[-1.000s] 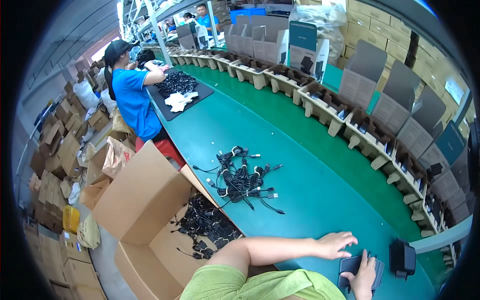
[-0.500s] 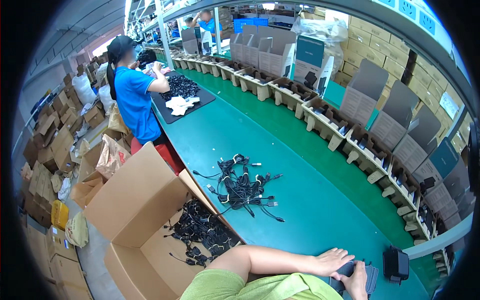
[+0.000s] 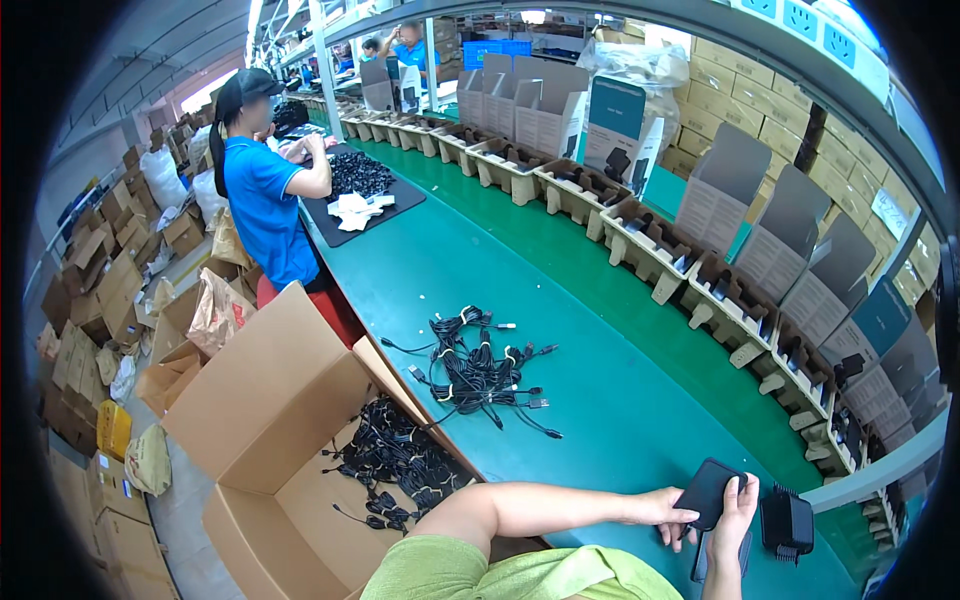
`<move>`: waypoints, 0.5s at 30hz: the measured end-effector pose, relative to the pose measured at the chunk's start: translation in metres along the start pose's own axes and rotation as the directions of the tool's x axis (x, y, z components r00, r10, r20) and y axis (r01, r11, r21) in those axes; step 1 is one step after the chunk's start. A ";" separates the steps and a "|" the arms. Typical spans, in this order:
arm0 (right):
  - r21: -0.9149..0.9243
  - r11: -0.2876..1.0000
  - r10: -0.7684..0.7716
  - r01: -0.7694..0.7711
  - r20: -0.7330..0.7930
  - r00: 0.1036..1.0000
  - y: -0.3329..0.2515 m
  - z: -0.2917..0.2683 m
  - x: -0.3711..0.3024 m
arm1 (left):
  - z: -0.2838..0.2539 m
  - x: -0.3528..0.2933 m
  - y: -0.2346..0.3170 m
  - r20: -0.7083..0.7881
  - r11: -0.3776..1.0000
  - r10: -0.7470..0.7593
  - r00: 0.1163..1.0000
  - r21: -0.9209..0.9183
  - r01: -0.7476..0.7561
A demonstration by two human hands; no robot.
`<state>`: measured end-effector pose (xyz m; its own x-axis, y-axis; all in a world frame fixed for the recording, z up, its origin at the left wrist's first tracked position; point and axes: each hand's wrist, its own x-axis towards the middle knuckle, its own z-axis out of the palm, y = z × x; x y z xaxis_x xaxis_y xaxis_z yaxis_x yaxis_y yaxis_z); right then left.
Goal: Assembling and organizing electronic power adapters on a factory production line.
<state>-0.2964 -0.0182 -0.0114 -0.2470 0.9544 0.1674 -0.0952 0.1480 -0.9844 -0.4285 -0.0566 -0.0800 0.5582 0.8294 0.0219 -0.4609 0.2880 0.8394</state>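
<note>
Both hands close on one flat black slab (image 3: 712,490) with rounded corners: the left hand (image 3: 662,515) pinches its lower left side with the thumb on top, and the right hand (image 3: 733,520) wraps its right edge. The slab is in the grip, tilted, over the near end of the green table (image 3: 600,430). Partly hidden below the right hand lies another dark flat piece (image 3: 745,555), and just right of the grip sits a black block with comb-like edges (image 3: 787,525).

Left of the grip and farther up the table lies a heap of tied black cables (image 3: 485,365); beyond the left forearm an open brown carton (image 3: 245,400) holds more cables (image 3: 400,460).

The printing is all away from the grip. Ahead and to the right runs a row of tan trays (image 3: 640,246), with open boxes standing behind them; their pale panels (image 3: 775,223) carry blocks of small text, too fine to make out. Farther ahead, a teal and white box (image 3: 617,105) shows a short light heading and a picture of dark devices. Above and beyond the grip, a white sheet (image 3: 888,212) with handwritten marks is on the stacked cartons (image 3: 760,120). Far left of the grip, a paper bag (image 3: 215,310) bears red print, blurred
</note>
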 end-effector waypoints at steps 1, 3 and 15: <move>-0.010 1.000 0.022 -0.022 0.038 0.999 0.000 -0.001 0.004 | 0.000 -0.001 0.004 0.001 1.000 -0.002 1.000 0.002 0.002; -0.049 0.999 0.013 -0.010 0.061 0.998 -0.004 -0.002 0.010 | -0.003 -0.001 0.008 -0.087 0.998 0.050 0.995 -0.031 -0.053; -0.258 0.963 0.134 -0.078 0.204 0.970 -0.007 -0.011 0.021 | -0.017 -0.004 0.013 -0.127 0.987 0.141 0.982 -0.057 -0.149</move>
<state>-0.2906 0.0039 -0.0012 -0.4492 0.8925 0.0419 0.1761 0.1344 -0.9751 -0.4484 -0.0484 -0.0787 0.3956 0.9156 0.0714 -0.5776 0.1876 0.7945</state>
